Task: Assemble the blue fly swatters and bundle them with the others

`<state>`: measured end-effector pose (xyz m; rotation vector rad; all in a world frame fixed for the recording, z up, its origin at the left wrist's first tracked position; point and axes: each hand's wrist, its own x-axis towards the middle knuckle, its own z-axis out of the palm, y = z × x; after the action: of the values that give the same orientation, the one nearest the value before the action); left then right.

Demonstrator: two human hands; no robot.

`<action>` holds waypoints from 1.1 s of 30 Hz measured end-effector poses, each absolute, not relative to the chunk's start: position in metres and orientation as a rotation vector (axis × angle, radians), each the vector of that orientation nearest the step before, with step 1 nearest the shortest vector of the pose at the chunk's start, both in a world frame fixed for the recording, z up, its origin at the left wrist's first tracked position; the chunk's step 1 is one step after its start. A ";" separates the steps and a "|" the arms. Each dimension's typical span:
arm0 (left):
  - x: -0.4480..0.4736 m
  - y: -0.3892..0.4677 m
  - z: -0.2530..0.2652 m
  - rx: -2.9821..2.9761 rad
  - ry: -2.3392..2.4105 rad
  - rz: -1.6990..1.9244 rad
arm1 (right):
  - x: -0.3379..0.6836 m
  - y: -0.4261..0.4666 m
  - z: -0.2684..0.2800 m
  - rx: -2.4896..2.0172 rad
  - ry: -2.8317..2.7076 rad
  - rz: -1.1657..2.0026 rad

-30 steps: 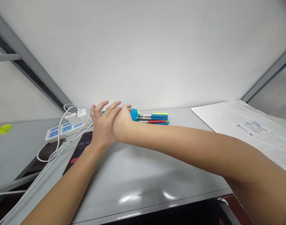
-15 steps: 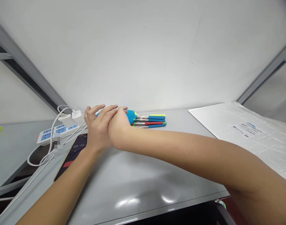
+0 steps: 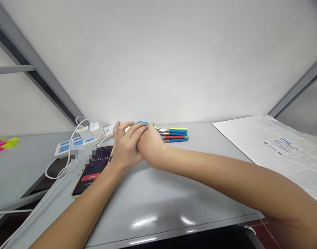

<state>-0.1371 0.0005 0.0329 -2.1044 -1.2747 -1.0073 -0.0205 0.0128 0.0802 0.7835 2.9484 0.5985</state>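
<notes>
A bundle of fly swatters (image 3: 178,133) lies at the back of the grey table. Their handles are blue, red, green and yellow-green, on thin metal rods, pointing right. A bit of a blue head (image 3: 141,122) shows above my hands, which cover the rest. My left hand (image 3: 128,140) has its fingers spread and slightly bent, overlapping the right one. My right hand (image 3: 151,145) is bent at the wrist in front of the swatter heads; its thumb shows, but its other fingers are hidden behind the left hand. Whether it touches a swatter I cannot tell.
A phone (image 3: 96,169) running a timer lies beside my left forearm. Behind it sit a power strip (image 3: 63,148), white plugs and looping cables. A white wrapped sheet (image 3: 252,135) with a label covers the right side. Blurred pink and yellow things (image 3: 4,143) lie far left.
The view has turned left, shifting everything rightward. Both hands have also moved right relative to the swatters, now covering most of the blue heads. More of the phone shows.
</notes>
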 end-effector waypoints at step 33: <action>-0.106 -0.029 0.022 -2.321 -1.359 -0.272 | 0.102 0.081 -0.045 1.401 3.223 0.542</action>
<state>-0.1057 -0.0289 0.0223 -2.3207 -1.3594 -0.2722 0.1016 0.0810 -0.0454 1.4012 3.2226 0.5418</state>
